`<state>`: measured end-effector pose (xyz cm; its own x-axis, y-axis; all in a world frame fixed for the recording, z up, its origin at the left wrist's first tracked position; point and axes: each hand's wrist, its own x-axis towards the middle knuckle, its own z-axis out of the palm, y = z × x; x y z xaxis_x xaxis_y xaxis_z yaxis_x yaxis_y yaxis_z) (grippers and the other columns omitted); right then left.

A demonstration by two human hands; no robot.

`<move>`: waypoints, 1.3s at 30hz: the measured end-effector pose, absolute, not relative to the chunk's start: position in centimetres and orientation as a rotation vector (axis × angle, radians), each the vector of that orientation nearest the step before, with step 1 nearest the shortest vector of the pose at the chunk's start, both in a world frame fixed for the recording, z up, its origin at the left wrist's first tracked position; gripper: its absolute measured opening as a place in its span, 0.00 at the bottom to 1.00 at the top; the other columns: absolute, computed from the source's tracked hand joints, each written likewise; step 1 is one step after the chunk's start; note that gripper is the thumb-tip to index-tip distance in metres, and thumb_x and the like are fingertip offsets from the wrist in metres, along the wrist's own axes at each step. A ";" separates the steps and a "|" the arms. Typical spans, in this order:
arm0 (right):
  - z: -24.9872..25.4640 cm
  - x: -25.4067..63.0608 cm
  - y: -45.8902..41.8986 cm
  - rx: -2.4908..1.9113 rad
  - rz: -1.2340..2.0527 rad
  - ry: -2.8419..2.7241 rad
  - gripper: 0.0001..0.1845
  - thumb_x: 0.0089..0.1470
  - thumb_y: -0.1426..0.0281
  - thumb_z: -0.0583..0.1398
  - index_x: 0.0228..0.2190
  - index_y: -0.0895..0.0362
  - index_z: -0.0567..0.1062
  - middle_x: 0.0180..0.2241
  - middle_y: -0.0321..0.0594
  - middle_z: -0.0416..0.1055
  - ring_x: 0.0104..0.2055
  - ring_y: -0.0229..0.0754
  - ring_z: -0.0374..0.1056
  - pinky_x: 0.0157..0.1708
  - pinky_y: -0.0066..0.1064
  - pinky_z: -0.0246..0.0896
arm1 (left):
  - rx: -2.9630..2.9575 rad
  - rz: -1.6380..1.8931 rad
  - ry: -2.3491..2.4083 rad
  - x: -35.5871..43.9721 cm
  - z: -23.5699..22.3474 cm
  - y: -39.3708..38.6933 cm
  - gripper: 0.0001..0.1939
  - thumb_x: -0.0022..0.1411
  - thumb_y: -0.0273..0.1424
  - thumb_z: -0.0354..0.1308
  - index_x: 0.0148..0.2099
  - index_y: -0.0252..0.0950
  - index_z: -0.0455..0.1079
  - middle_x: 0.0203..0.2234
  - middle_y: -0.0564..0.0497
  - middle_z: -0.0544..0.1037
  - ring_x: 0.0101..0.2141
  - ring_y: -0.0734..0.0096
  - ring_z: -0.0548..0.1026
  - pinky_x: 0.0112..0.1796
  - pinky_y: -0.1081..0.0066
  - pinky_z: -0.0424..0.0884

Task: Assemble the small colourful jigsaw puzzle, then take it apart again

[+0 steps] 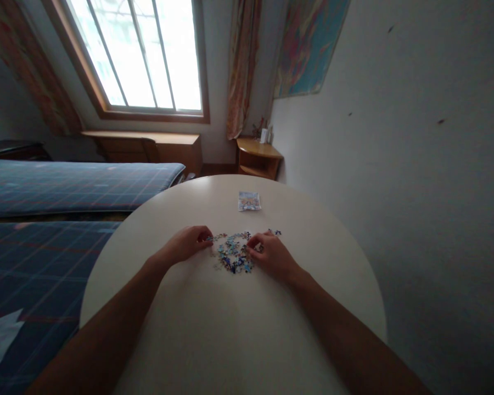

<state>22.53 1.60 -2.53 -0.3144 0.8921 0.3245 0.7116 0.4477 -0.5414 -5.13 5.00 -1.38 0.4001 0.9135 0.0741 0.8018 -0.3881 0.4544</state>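
Note:
A loose pile of small jigsaw puzzle pieces [233, 247], mostly blue, white and dark, lies spread on the round white table [214, 329]. At the pile's left edge, my left hand [188, 242] has its fingers curled together with a puzzle piece [209, 238] at the tips. My right hand [272, 253] reaches over the right side of the pile, thumb and index finger pinched at a puzzle piece [244, 249]. Its palm side is hidden. A few more pieces [277, 232] lie just beyond the right knuckles. Behind the pile rests a small square printed picture [249, 201].
Beds with blue plaid covers [66, 186] stand along the table's left side, with white papers [2, 340] at the lower left. A white wall [428, 208] runs close on the right. A wooden corner shelf [258, 148] and a desk [173, 139] stand beyond the table.

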 end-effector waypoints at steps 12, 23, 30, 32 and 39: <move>-1.8 23.2 2.1 -1.466 0.298 -2.082 0.09 0.55 0.69 0.61 0.38 0.53 0.81 0.34 0.39 0.80 0.38 0.43 0.73 0.42 0.34 0.64 | 2.249 0.520 1.512 -5.2 -2.1 5.7 0.19 0.64 0.43 0.49 0.40 0.38 0.77 0.32 0.48 0.82 0.30 0.65 0.76 0.33 0.70 0.67; -1.9 22.8 1.7 -1.419 0.087 -2.258 0.03 0.51 0.71 0.64 0.31 0.53 0.79 0.36 0.40 0.78 0.42 0.45 0.69 0.47 0.38 0.57 | 2.245 0.478 1.511 -5.4 -2.4 5.5 0.16 0.60 0.42 0.54 0.40 0.38 0.76 0.29 0.50 0.79 0.29 0.68 0.74 0.30 0.72 0.66; -2.4 21.7 1.4 -1.270 0.136 -2.321 0.14 0.57 0.66 0.61 0.45 0.54 0.77 0.46 0.42 0.77 0.50 0.46 0.67 0.52 0.39 0.56 | 2.393 0.527 1.544 -6.0 -1.6 5.5 0.13 0.60 0.40 0.55 0.39 0.40 0.78 0.37 0.48 0.78 0.34 0.65 0.75 0.36 0.70 0.67; -2.8 21.0 1.4 -1.199 0.151 -2.338 0.16 0.59 0.66 0.59 0.49 0.53 0.75 0.49 0.41 0.75 0.54 0.45 0.65 0.55 0.39 0.55 | 2.391 0.482 1.590 -6.0 -1.3 5.2 0.13 0.60 0.41 0.56 0.37 0.40 0.77 0.35 0.48 0.78 0.33 0.64 0.75 0.36 0.69 0.67; -3.5 20.7 1.9 -1.162 0.182 -2.349 0.11 0.60 0.70 0.58 0.43 0.52 0.78 0.47 0.39 0.77 0.53 0.44 0.65 0.55 0.38 0.55 | 2.285 0.229 1.667 -5.5 -0.6 3.8 0.11 0.52 0.41 0.62 0.34 0.40 0.75 0.33 0.50 0.80 0.32 0.63 0.76 0.32 0.70 0.64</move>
